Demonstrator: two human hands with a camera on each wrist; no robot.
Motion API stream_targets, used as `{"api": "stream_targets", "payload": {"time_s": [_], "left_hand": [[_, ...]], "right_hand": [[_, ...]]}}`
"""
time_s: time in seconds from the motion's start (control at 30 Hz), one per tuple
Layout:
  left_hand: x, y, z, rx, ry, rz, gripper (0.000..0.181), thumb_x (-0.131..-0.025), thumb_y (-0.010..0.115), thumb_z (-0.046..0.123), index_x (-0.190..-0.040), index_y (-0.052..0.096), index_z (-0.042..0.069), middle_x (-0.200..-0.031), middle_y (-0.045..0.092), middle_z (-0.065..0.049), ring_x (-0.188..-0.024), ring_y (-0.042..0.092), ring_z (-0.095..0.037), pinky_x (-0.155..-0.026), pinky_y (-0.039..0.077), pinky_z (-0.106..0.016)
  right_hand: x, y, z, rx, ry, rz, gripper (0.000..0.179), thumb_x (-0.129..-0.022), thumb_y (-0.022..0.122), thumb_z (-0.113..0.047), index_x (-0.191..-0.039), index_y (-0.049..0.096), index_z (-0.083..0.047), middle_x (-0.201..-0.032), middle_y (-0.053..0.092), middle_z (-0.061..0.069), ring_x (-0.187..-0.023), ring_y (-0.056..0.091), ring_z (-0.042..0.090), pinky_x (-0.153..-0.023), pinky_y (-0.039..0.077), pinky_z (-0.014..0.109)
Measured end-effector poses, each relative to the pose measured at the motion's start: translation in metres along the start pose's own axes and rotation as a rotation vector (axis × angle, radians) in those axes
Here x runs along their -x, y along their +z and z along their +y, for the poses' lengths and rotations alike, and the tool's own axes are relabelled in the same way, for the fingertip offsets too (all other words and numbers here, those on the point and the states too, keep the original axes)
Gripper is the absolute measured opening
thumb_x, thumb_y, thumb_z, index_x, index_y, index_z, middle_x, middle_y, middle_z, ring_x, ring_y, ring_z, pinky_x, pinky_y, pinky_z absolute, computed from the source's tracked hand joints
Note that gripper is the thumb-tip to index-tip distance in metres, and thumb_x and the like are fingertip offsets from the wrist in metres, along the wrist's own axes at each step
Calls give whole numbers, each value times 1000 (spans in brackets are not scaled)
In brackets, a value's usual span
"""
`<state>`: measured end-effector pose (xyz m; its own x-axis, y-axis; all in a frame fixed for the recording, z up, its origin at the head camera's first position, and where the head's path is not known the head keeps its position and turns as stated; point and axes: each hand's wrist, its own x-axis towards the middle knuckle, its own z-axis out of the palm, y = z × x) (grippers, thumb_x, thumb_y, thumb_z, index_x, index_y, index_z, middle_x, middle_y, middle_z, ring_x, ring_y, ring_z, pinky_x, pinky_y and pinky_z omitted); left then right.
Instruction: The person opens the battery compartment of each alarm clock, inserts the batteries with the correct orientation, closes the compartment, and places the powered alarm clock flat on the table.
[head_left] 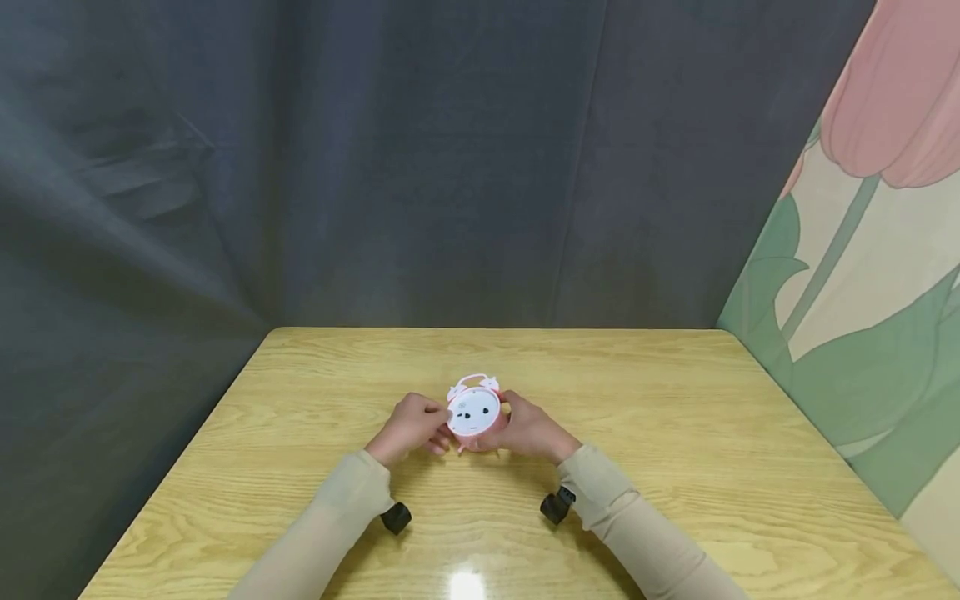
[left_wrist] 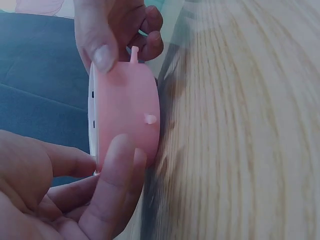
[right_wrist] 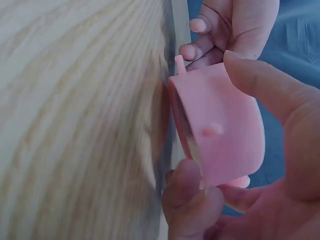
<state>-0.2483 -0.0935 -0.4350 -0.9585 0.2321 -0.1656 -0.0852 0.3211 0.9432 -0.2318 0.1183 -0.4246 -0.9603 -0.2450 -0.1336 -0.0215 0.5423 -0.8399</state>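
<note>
A pink twin-bell alarm clock [head_left: 475, 411] is held just at the middle of the table, its white back tilted up and its bells and handle toward the far side. My right hand [head_left: 531, 427] grips the clock's right side, with the thumb and fingers spread round the pink case [right_wrist: 220, 110]. At the left rim, my left hand [head_left: 416, 427] pinches the edge of the clock between thumb and fingers. In the left wrist view, the left fingertips [left_wrist: 120, 150] lie along the pink side. The dial faces down toward the table and is hidden in the head view.
The light wooden table [head_left: 300, 392] spreads around both hands. A dark curtain [head_left: 450, 167] hangs behind and at the left. On the right stands a wall panel with a painted tulip [head_left: 877, 125]. Black wrist cameras [head_left: 396, 517] sit under the sleeves.
</note>
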Motion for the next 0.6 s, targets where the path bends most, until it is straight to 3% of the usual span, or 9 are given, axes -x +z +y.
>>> {"api": "stream_targets", "payload": {"time_s": [0.23, 0.6], "left_hand": [[0, 1, -1, 49, -8, -23, 24, -99, 51, 2, -103, 68, -14, -78, 72, -20, -59, 68, -16, -60, 60, -30], [-5, -1, -5, 53, -29, -40, 26, -101, 49, 4, -104, 67, -15, -75, 71, -21, -58, 69, -20, -60, 60, -33]], "right_hand": [[-2, 3, 3, 47, -53, 35, 88, -71, 91, -29, -139, 44, -2, -110, 65, 9, -94, 60, 19, -78, 50, 33], [-6, 8, 5, 5, -98, 9, 81, -73, 90, -23, -136, 44, 1, -121, 61, 10, -105, 60, 20, -89, 52, 39]]}}
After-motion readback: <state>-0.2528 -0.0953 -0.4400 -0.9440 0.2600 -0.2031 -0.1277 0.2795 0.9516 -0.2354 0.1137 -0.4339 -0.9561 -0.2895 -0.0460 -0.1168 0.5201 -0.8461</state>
